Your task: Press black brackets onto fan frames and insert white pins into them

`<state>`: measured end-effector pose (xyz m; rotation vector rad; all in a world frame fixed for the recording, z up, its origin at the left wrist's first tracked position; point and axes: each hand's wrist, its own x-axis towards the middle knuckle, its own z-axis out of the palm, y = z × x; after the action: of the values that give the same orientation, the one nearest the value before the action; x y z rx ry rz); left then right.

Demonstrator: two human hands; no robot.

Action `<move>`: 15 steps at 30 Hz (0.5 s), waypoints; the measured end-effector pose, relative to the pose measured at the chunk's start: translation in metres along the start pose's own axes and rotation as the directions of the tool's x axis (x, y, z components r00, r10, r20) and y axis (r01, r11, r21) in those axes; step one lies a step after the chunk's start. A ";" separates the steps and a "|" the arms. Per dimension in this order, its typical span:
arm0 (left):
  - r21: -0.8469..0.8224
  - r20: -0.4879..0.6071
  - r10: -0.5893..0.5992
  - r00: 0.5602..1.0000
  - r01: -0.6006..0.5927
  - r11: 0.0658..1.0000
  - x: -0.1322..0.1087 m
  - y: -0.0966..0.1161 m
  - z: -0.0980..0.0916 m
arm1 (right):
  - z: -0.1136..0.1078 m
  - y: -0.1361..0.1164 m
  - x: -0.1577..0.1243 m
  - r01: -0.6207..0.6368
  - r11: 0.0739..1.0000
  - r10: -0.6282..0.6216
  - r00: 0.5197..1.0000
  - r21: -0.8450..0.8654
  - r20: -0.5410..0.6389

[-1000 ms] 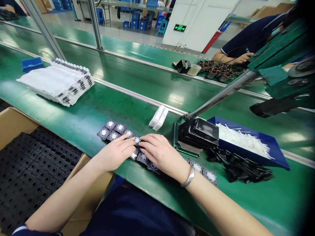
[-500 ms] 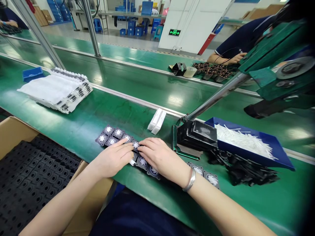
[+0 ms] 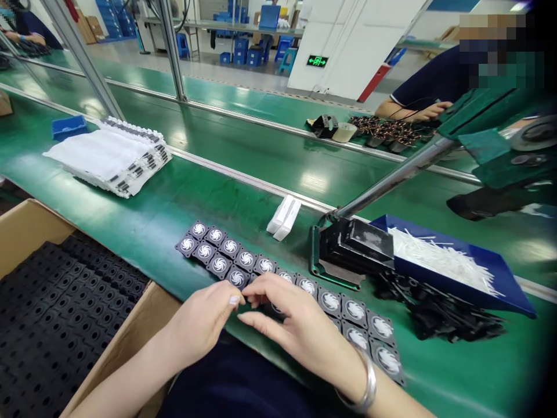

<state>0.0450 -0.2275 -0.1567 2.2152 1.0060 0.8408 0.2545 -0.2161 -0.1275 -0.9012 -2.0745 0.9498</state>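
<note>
Two rows of small square black fans (image 3: 229, 247) with white swirl-shaped centres lie on the green bench. My left hand (image 3: 204, 322) is over the near edge of the rows, its fingers curled together against the thumb. A small whitish patch shows at that thumb; whether it is the nail or a held piece is unclear. Beside it, my right hand (image 3: 300, 325) hangs above the near row, fingers bent and thumb held apart, with nothing visible between them. Its fingertips come up close to the left hand's. Part of the near row is hidden under my right hand.
An open carton (image 3: 163, 302) of black parts stands at the left. Stacked white sheets (image 3: 100, 152) and two white blocks (image 3: 284, 217) lie on the bench. Right of the fans are a black-and-green press (image 3: 357, 244) and a blue bin (image 3: 507, 281) of white sticks. A co-worker's hand is beyond.
Both hands have drawn back towards me from the fan tops, uncovering more of both rows. My right thumb now shows apart from the fingers. The whole view has shifted slightly.
</note>
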 end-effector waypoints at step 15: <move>-0.381 0.211 -0.211 0.954 0.279 0.881 -0.028 0.003 0.005 | 0.026 -0.007 0.008 0.008 0.996 -0.016 0.995 0.088 0.095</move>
<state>0.0356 -0.2525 -0.1664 1.7277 0.9124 0.6686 0.2276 -0.2223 -0.1332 -0.8110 -2.0973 1.0879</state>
